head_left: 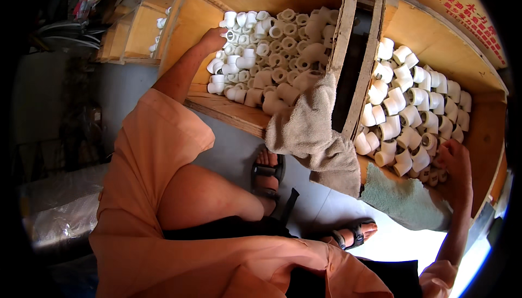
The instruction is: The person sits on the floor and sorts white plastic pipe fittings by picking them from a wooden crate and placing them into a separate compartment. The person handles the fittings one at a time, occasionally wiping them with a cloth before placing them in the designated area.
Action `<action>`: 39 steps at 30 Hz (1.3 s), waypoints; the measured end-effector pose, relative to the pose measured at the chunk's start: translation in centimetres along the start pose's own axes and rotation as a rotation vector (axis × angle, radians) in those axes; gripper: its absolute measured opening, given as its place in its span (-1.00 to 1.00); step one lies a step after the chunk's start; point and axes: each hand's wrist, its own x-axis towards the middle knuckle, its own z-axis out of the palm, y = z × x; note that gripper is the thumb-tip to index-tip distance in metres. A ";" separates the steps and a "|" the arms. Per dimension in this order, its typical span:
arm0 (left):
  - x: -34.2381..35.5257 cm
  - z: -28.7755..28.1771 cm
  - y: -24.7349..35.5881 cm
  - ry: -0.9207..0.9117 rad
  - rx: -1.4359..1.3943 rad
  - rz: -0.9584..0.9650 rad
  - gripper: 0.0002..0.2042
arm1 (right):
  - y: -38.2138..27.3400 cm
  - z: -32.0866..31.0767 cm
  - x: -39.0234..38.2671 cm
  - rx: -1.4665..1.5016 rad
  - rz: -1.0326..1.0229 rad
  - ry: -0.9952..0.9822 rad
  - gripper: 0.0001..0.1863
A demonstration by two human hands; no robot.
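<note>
My left hand (213, 39) reaches to the left edge of the heap in the middle wooden bin. Its fingers are closed on a white plastic pipe fitting (230, 36), whose round opening shows just past the fingertips. White pipe fittings (276, 46), some of them elbows and others ring-shaped, lie piled around it. Over at the right bin, my right hand (455, 163) is at the near right side of a heap of white elbow fittings (411, 116). Its fingers are curled in against the fittings, and whatever they hold is hidden.
A beige towel (310, 127) hangs over the near corner of the middle bin (225, 114). Green cloth (402, 197) covers the near edge of the right bin (484, 151). Cardboard boxes (457, 10) stand behind. Another wooden bin (142, 32) with fittings is at the far left.
</note>
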 end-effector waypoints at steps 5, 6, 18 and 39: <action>-0.3 -0.6 -1.8 -0.075 0.325 0.103 -0.47 | 0.4 0.0 1.1 -0.016 -0.002 -0.027 -0.85; -0.6 -0.3 -1.7 -0.060 0.429 0.093 -0.46 | 0.4 0.0 1.3 -0.026 0.000 -0.035 -0.85; -2.6 0.1 2.5 0.037 0.908 0.151 -0.83 | 1.7 0.0 1.7 0.018 -0.052 -0.023 -0.90; -5.0 -3.5 15.7 0.341 -0.483 0.795 -0.79 | -3.1 -0.7 -0.2 -0.019 -0.182 0.129 -0.77</action>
